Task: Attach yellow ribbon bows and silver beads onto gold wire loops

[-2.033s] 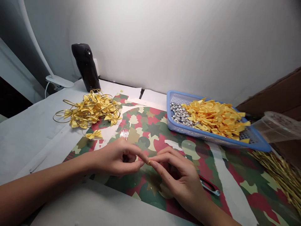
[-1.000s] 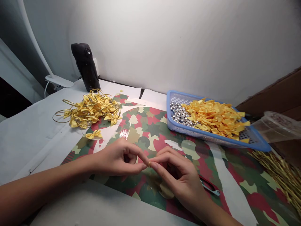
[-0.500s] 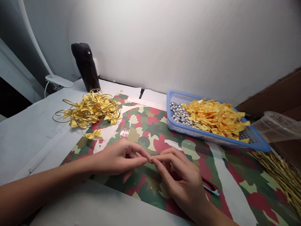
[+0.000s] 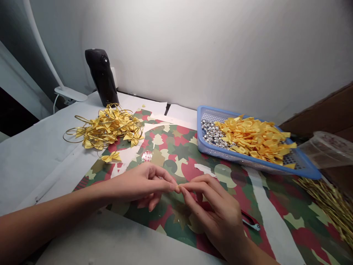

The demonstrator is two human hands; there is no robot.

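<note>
My left hand (image 4: 139, 184) and my right hand (image 4: 217, 213) meet fingertip to fingertip over the red, green and cream patterned paper (image 4: 179, 154). Both pinch a tiny gold piece (image 4: 178, 188) between thumb and forefinger; it is too small to name. The left hand's other fingers curl down toward the paper. A single yellow ribbon bow (image 4: 110, 157) lies to the left of my left hand. Behind it sits a pile of yellow bows on gold loops (image 4: 106, 127).
A blue basket (image 4: 202, 145) at the right holds yellow bows (image 4: 253, 138) and silver beads (image 4: 211, 133). Gold cords (image 4: 328, 200) lie at the far right beside a clear cup (image 4: 327, 149). A small tool (image 4: 249, 222) lies under my right hand. A black device (image 4: 102, 77) stands by the wall.
Both hands have stayed pinched together at the same spot. The left hand's lower fingers have uncurled and dropped toward the paper. The view shifted slightly.
</note>
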